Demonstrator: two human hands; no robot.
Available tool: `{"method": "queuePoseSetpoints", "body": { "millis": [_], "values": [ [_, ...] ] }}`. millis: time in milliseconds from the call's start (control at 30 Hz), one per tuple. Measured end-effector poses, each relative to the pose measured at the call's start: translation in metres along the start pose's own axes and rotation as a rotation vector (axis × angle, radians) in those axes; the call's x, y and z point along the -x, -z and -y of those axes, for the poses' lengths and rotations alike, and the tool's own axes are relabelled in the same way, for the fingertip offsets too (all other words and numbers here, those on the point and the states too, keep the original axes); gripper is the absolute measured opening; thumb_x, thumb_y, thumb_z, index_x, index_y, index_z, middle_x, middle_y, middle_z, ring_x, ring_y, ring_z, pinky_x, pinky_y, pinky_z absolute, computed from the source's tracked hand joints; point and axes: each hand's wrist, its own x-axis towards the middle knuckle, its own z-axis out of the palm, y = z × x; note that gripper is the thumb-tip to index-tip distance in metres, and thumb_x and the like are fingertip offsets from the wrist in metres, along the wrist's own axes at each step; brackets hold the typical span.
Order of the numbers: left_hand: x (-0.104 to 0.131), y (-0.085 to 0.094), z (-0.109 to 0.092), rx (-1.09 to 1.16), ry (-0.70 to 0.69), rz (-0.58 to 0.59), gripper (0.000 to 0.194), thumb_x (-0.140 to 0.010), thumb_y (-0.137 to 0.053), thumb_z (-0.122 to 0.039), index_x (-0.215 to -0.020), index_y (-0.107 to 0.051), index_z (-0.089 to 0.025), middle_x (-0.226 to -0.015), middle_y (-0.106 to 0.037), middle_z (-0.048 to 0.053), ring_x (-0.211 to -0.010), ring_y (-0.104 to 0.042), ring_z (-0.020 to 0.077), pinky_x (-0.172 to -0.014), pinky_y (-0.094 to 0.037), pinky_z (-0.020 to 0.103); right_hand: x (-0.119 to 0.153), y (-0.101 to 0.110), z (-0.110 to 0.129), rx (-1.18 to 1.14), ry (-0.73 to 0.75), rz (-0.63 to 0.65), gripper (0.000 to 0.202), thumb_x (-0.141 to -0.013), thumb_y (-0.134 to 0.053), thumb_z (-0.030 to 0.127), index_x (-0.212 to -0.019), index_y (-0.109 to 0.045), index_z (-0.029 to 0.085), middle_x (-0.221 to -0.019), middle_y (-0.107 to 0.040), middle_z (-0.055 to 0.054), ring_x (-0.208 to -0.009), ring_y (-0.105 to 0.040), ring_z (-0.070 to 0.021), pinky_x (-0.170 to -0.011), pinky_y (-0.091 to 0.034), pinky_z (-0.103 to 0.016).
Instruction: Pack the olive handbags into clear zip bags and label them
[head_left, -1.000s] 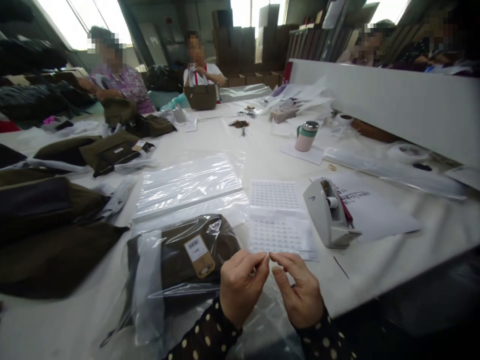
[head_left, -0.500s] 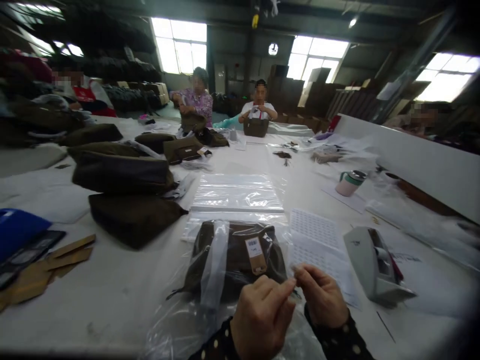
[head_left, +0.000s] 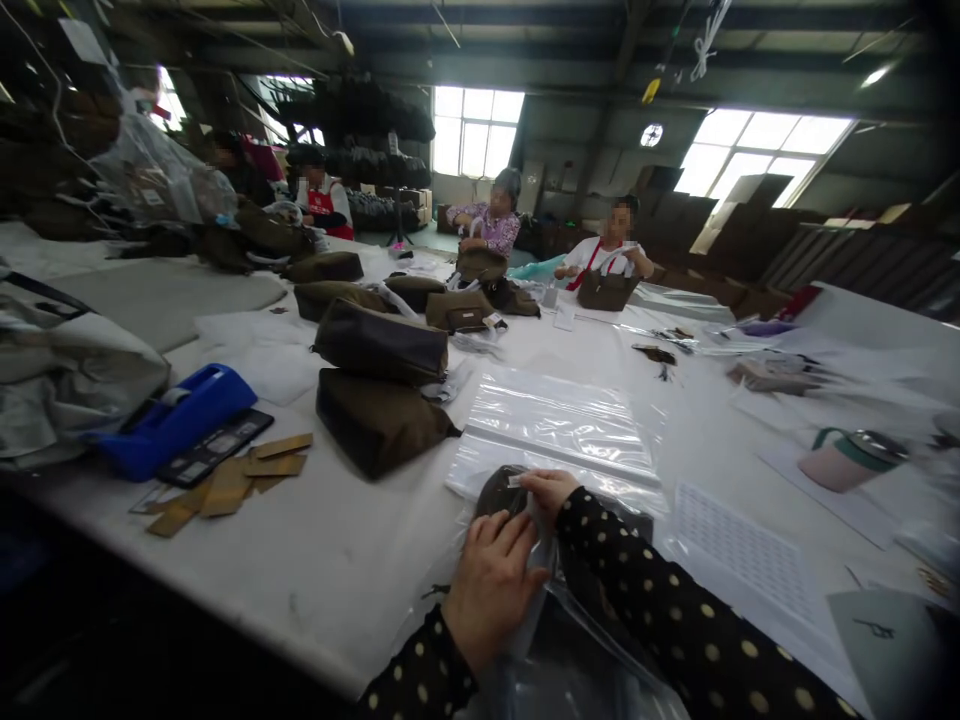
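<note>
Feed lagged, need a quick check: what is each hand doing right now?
Left hand: flat and open, pressing on the plastic bag over the dark pouch.
Right hand: fingertips pinching the bag's top edge; what the grip holds cannot be told.

Dark brown bag [head_left: 496, 492] in clear plastic sleeve [head_left: 525, 640], apparently flat on table

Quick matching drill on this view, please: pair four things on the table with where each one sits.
Things:
1. blue plastic tape dispenser
2. pink mug with green lid
3. brown cardboard tags
4. stack of clear plastic bags

Places:
A. far right of the table
B. just beyond the hands
C. left edge, beside the grey sack
D. loose, right of the blue dispenser

Pairs: 1-C, 2-A, 3-D, 4-B
</note>
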Motion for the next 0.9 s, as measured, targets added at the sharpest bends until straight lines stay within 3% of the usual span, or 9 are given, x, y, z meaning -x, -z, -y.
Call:
{"method": "queuePoseSetpoints", "body": {
  "millis": [133,300,533,733,900],
  "values": [
    [0.002,-0.007,0.002,0.023,0.001,0.004,0.041,-0.083,-0.050,-0.038,-0.122,-0.050,-0.022,-0.126,-0.054,0.003,-0.114,-0.044,0.0277,-0.096,-0.036,0.049,-0.009,0.006,-0.006,0.076,-0.072,-0.048,0.012,-0.072,-0.055,0.025,-0.066,-0.052,0.015,-0.031,-0.030,0.011,-0.028,-0.024,-0.0033,-0.031,-0.013,-0.016],
    [-0.005,0.000,0.015,0.083,-0.055,-0.049,0.035,-0.086,-0.047,-0.035,-0.117,-0.053,-0.021,-0.120,-0.057,0.005,-0.111,-0.046,0.0236,-0.096,-0.037,0.043,-0.010,0.007,-0.003,0.112,-0.155,-0.067,0.014,-0.079,-0.047,0.022,-0.067,-0.051,0.017,-0.030,-0.026,0.011,-0.026,-0.021,-0.0041,-0.030,-0.014,-0.017],
    [-0.023,0.008,0.037,0.078,-0.050,-0.107,0.026,-0.089,-0.042,-0.028,-0.109,-0.056,-0.019,-0.125,-0.054,0.004,-0.118,-0.040,0.0248,-0.099,-0.032,0.044,-0.013,0.008,-0.003,0.116,-0.216,0.028,0.015,-0.084,-0.039,0.026,-0.083,-0.053,0.019,-0.031,-0.024,0.012,-0.024,-0.018,-0.0053,-0.030,-0.021,-0.018],
    [-0.027,0.001,0.041,0.010,-0.042,-0.061,0.028,-0.089,-0.042,-0.027,-0.114,-0.052,-0.021,-0.125,-0.055,0.004,-0.124,-0.036,0.0253,-0.100,-0.028,0.047,-0.016,0.012,-0.012,0.194,-0.158,0.031,0.026,-0.084,-0.038,0.026,-0.097,-0.058,0.014,-0.029,-0.028,0.010,-0.024,-0.022,-0.0064,-0.030,-0.018,-0.018],
    [-0.025,-0.002,0.043,-0.058,-0.080,-0.027,0.025,-0.088,-0.046,-0.028,-0.110,-0.053,-0.020,-0.126,-0.053,0.005,-0.128,-0.032,0.0240,-0.101,-0.025,0.047,-0.015,0.016,-0.014,0.356,-0.054,0.015,0.030,-0.082,-0.044,0.033,-0.095,-0.062,0.013,-0.034,-0.038,0.007,-0.030,-0.030,-0.0068,-0.035,-0.024,-0.019]
  ]
}}
